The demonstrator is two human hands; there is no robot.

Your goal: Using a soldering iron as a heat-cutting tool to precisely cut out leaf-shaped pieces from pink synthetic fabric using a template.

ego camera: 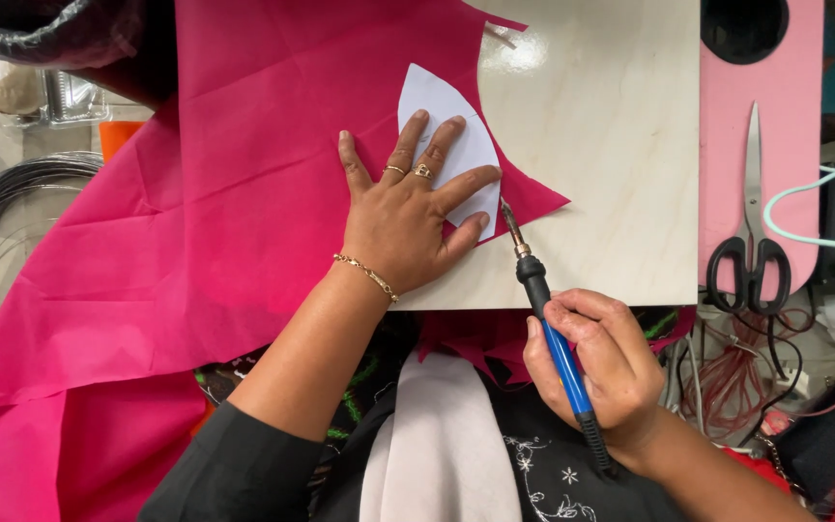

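Overhead, head view:
Left hand (408,217): fingers spread flat, pressing white petal-shaped paper template (456,145) onto magenta fabric sheet (234,203).
Right hand (596,362): clamped around blue-handled hot cutting tool (548,319), tip at the template's lower right edge.
Pale wooden board (601,164): under fabric.
Pink tray (785,116): black-handled scissors (752,222).

We note pink cloth (195,222): thin non-woven type, matt, creased w/ sharp fold lines. White template (437,111) on it: stiff paper or card, smooth, matt. Board (611,145) under both: pale wood, prob. plywood, faint grain, smooth, slight sheen near top edge. Heat tool (548,319): metal tip, dull brownish; black collar and blue handle, plastic, semi-gloss. Scissors (752,222): bright polished metal blades, black plastic handles. Pink sheet (775,87) beneath them: matt, felt- or foam-like. Wire coil (12,213) at left: dark metal, slight shine.
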